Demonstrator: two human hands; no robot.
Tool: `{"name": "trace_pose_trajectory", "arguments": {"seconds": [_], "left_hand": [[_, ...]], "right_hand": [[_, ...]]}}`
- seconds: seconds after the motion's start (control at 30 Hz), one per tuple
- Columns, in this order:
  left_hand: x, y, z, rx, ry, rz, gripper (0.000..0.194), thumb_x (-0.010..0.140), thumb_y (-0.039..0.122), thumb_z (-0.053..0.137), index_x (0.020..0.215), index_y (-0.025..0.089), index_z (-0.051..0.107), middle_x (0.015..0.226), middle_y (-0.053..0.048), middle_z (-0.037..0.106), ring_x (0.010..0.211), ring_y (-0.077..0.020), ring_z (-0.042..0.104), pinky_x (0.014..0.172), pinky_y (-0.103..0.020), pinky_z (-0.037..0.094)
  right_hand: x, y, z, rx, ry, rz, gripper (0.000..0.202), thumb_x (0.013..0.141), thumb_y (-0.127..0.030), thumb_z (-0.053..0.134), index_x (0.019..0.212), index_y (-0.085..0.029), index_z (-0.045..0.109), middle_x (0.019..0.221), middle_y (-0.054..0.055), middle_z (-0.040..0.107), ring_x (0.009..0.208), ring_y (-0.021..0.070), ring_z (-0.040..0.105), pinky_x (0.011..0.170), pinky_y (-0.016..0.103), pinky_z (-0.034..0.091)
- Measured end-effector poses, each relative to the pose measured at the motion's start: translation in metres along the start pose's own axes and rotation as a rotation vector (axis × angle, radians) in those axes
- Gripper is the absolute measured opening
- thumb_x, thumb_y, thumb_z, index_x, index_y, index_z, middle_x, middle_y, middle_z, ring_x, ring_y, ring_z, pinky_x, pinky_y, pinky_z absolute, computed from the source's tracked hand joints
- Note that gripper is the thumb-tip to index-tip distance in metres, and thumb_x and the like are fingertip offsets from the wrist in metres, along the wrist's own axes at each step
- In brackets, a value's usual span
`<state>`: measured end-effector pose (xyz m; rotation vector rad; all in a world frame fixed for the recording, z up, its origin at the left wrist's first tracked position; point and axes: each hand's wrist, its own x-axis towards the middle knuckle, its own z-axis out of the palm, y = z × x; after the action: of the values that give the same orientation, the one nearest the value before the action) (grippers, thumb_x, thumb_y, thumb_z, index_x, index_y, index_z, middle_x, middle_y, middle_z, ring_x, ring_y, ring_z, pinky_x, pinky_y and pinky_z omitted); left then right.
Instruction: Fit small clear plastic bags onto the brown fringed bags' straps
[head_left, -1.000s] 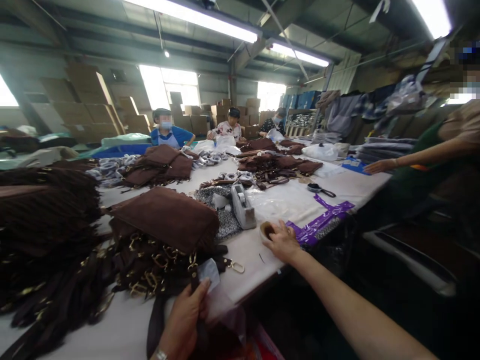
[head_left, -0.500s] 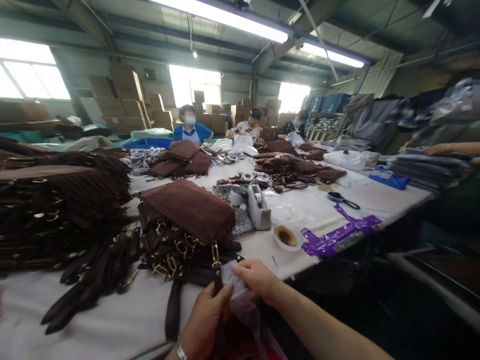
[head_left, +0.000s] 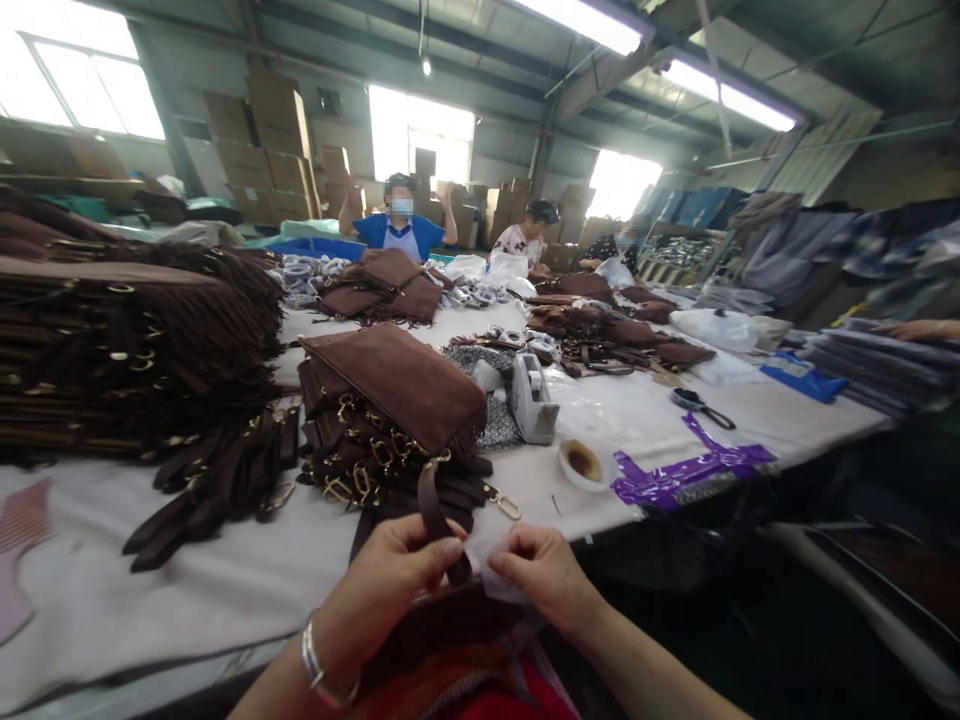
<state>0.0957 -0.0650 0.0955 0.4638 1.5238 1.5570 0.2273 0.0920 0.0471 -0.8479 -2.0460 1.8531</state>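
My left hand [head_left: 394,560] is closed around a dark brown strap [head_left: 430,498], which loops up from between thumb and fingers. My right hand [head_left: 547,575], just to its right, pinches a thin translucent plastic sheet or bag [head_left: 495,583]. A brown piece [head_left: 450,615], partly hidden by my hands, lies below them at the table's edge. Beyond my hands is a pile of brown fringed bags [head_left: 394,385] with gold clasps. One gold clasp [head_left: 508,505] lies on the cloth near my right hand.
A taller stack of fringed bags [head_left: 112,350] fills the left, with loose straps [head_left: 217,490] beside it. To the right are a tape dispenser [head_left: 535,400], a bowl of brown liquid [head_left: 580,465] and purple tape [head_left: 682,470]. A pink comb [head_left: 22,545] lies at left. Several people work across the table.
My hands have moved apart slightly, and the strap now arches up above my left hand. The view has shifted. A co-worker in blue has raised both arms.
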Motion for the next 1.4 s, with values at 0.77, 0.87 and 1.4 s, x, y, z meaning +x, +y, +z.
{"name": "trace_pose_trajectory", "arguments": {"seconds": [0.77, 0.87, 1.4], "left_hand": [[0.020, -0.037, 0.022, 0.241, 0.129, 0.202, 0.019, 0.073, 0.033, 0.069, 0.082, 0.017, 0.073, 0.085, -0.005, 0.074, 0.081, -0.0223, 0.064, 0.072, -0.028, 0.048], [0.021, -0.038, 0.021, 0.176, 0.104, 0.108, 0.021, 0.069, 0.034, 0.074, 0.079, 0.015, 0.072, 0.079, -0.005, 0.073, 0.078, -0.0218, 0.064, 0.068, -0.027, 0.048], [0.082, -0.004, 0.023, -0.590, 0.291, -0.081, 0.005, 0.083, 0.018, 0.064, 0.086, 0.015, 0.064, 0.088, -0.007, 0.073, 0.077, -0.0167, 0.070, 0.059, -0.024, 0.054]], "right_hand": [[-0.011, 0.000, 0.009, 0.052, -0.054, -0.061, 0.018, 0.071, -0.029, 0.071, 0.077, -0.012, 0.070, 0.067, 0.001, 0.061, 0.063, 0.0130, 0.051, 0.058, 0.025, 0.039], [-0.010, -0.002, 0.008, 0.012, -0.061, -0.085, 0.019, 0.072, -0.030, 0.071, 0.072, -0.012, 0.067, 0.065, 0.001, 0.059, 0.061, 0.0120, 0.049, 0.057, 0.024, 0.038], [-0.016, 0.011, 0.001, 0.140, -0.108, 0.104, 0.042, 0.069, -0.050, 0.073, 0.058, -0.013, 0.055, 0.049, -0.004, 0.044, 0.046, 0.0067, 0.034, 0.044, 0.021, 0.023]]}}
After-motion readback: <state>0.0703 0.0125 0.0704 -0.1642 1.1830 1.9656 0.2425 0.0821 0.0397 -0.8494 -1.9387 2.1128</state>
